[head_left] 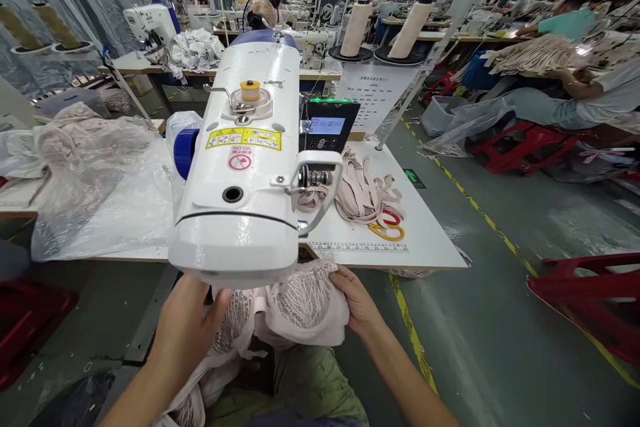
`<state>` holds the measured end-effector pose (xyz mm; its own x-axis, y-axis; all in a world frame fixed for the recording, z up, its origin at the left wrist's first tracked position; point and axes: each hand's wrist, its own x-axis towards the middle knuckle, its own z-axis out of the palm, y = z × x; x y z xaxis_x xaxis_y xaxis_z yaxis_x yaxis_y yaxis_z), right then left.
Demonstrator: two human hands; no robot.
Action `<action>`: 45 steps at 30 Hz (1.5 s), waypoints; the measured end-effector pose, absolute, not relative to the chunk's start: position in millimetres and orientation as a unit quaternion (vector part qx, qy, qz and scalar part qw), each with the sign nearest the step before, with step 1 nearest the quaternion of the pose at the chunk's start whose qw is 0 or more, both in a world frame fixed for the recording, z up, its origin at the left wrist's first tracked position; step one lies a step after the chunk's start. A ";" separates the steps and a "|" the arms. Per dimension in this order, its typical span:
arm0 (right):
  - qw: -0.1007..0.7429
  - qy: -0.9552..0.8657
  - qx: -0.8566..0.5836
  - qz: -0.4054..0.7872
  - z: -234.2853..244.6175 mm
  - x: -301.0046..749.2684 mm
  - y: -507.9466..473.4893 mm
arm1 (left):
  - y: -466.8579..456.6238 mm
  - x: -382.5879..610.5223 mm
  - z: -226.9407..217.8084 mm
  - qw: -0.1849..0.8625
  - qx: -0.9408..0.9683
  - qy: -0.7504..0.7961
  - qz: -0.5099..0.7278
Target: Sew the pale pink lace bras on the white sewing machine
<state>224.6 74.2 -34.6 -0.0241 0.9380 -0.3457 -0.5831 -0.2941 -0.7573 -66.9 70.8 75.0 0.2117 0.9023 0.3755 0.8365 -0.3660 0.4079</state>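
Observation:
A pale pink lace garment [300, 307] lies bunched under the head of a white sewing machine [245, 160], spilling toward my lap. My left hand [187, 327] grips its left part just below the machine head, thumb over the fabric. My right hand [353, 300] holds the garment's right edge, fingers curled into the cloth at the table's front edge. The needle area is hidden behind the machine head.
On the white table [425, 240] lie a heap of pink elastic straps [365, 193], red and yellow scissors [387, 227], a control panel [327, 130]. Clear plastic bags of fabric [100, 187] sit left. Two thread cones [385, 30] stand behind. Other workers sit at the right. A red stool [595, 300] stands near.

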 end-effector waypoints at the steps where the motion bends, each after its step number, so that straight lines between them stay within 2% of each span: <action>1: 0.554 -0.254 -0.425 0.669 -22.8 225.0 68.2 | 56.6 -63.6 74.0 0.050 0.795 0.525 0.300; 3: 0.514 -0.378 -0.403 0.656 2.2 218.4 52.2 | 28.1 -53.1 68.5 0.032 0.842 0.414 0.345; 6: 0.354 -0.584 -0.328 0.653 33.8 195.1 25.7 | -0.6 -33.4 54.6 0.067 0.875 0.331 0.348; 8: 0.306 -0.641 -0.344 0.614 42.3 179.3 12.2 | -5.4 -24.7 45.9 0.203 0.841 0.400 0.302; 11: 0.328 -0.610 -0.436 0.574 33.2 166.9 1.2 | 0.7 -23.4 37.9 0.450 0.703 0.505 0.219; 13: 0.312 -0.594 -0.463 0.579 19.9 164.7 -2.8 | 6.2 -27.7 35.3 0.504 0.641 0.538 0.212; 17: 0.260 -0.653 -0.452 0.549 -2.2 158.3 -12.3 | 11.2 -34.6 32.0 0.480 0.607 0.574 0.270; 23: 0.326 -0.716 -0.468 0.402 -20.6 134.5 -25.5 | 13.8 -28.7 27.9 0.521 0.586 0.546 0.295; 29: 0.341 -0.737 -0.473 0.342 -20.9 122.9 -28.8 | 13.5 -24.7 19.9 0.560 0.528 0.556 0.315; 32: 0.335 -0.733 -0.473 0.354 -20.8 121.2 -28.6 | 10.7 -23.4 18.0 0.534 0.532 0.570 0.327; 38: 0.352 -0.694 -0.478 0.408 -38.8 113.3 -36.3 | 1.8 -14.9 13.8 0.386 0.626 0.560 0.381; 45: 0.402 -0.558 -0.518 0.509 -32.0 109.0 -44.1 | -9.0 -9.9 4.0 0.389 0.647 0.507 0.416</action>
<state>109.0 -44.1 -32.0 -0.1411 0.9869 -0.0784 0.1688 -0.0540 -0.9842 -9.9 -9.0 4.0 0.1398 0.9796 0.1443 0.3319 -0.1836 0.9253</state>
